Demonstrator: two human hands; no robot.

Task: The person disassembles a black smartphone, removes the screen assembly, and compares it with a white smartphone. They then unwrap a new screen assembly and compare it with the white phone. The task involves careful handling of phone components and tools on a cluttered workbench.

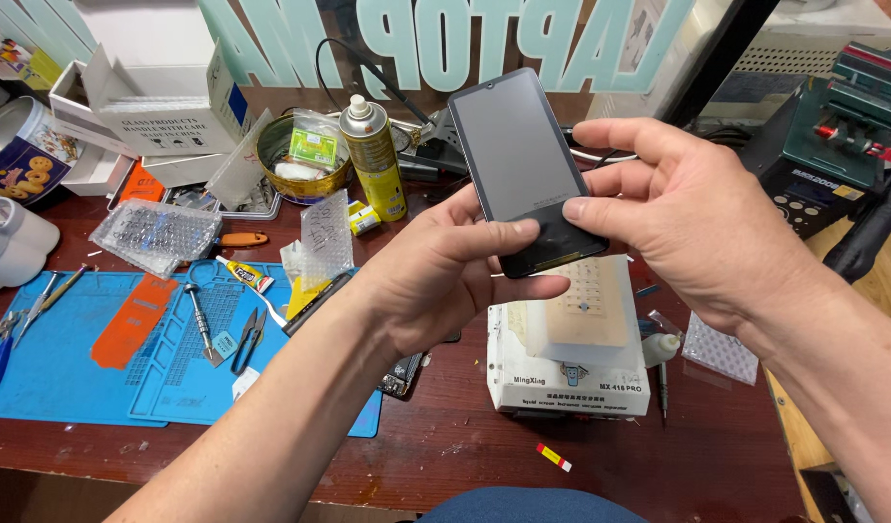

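- I hold the dark phone screen [518, 165] raised at centre frame, glass toward me, tilted with its top leaning left.
- My left hand [445, 276] is closed around its lower edge, thumb pressed on the bottom of the glass.
- My right hand [692, 218] is partly open; thumb and forefinger pinch the lower right corner.
- Below the screen sits the white separator machine [571, 373] on the wooden bench [445, 446].
- A blue work mat [68, 358] lies at lower left; a yellow spray can [375, 155] stands behind, left of the screen.

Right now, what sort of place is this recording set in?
Probably a phone repair workbench: both hands hold a dark glass phone screen above a white boxy heating machine, with a blue silicone work mat carrying a small screwdriver.
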